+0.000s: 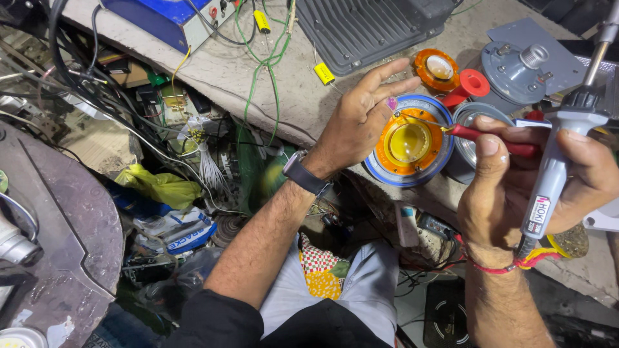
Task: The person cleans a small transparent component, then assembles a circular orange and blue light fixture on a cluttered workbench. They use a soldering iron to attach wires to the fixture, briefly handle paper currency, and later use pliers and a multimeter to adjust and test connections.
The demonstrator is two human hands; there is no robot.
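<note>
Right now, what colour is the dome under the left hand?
Yellow dome, ringed in orange; head view.

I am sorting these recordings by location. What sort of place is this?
Probably an electronics repair workshop. The right hand holds a soldering iron and a red screwdriver over a round speaker part that the left hand steadies, and loose wires cover the bench.

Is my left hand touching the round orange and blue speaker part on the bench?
Touching. The head view shows the left hand with its fingertips resting on the rim of the round orange and blue part, no gap visible.
</note>
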